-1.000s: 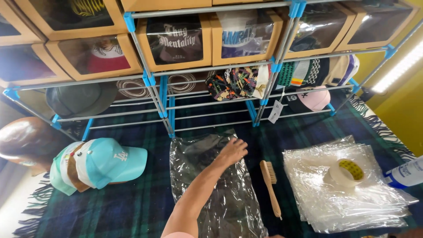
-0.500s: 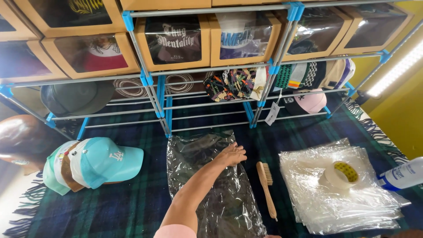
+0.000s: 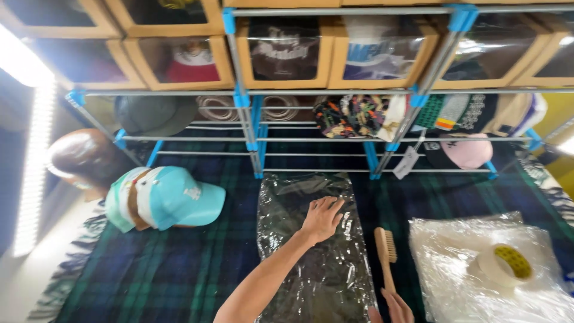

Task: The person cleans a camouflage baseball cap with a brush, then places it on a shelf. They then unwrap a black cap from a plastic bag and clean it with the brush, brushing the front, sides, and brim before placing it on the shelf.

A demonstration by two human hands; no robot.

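Pressing palm-down with fingers spread and nothing gripped, the left hand is lying flat on the clear crinkled plastic bag. The right hand is showing only its fingertips at the near edge, just beside the handle end of the pale wooden bristle brush. Whether it is closing on anything cannot be told.

Judging by the pose, the step in hand is flattening the bag against the dark green and blue tartan blanket. A next move would call for even pressure from the middle toward the edges, since the film is wrinkling heavily and looking likely to shift on the cloth.

The bag is lying lengthwise in the middle of the blanket, its far end just short of the grey metal rack with blue joints. It is see-through, glossy and creased all over, with something dark inside or showing through; which is unclear.

The brush is sitting just right of the bag. Further right, a stack of cloudy plastic sheets is carrying a roll of clear tape with a yellow core. At the left, a nested pile of teal and white caps is resting well apart from the bag. Windowed cardboard boxes are lining the rack at the far side.
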